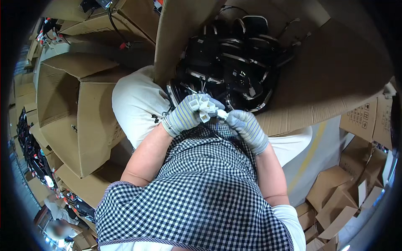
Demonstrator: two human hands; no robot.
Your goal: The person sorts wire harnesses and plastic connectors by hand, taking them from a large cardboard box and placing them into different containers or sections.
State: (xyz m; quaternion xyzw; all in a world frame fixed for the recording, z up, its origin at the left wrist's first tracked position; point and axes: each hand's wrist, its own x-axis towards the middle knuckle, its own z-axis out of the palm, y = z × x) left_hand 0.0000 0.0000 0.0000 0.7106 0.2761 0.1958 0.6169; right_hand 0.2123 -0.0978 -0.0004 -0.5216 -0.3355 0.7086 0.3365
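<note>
1. At the far left, dark parts with red and white ends lie in a long heap; whether these are finished or waiting, I cannot tell.
2. Nearer the person's leg stands a brown carton, flaps up, with neither of the hands at it.
3. The left hand is curled around a bunch of white connectors – gathered in front of the apron, not set down.
4. Beyond the hands, a large carton holds many black parts with shiny rims, so much seems left.
5. The right hand pinches a small white piece beside the bunch – the handling looks midway; any join is unclear.
</note>
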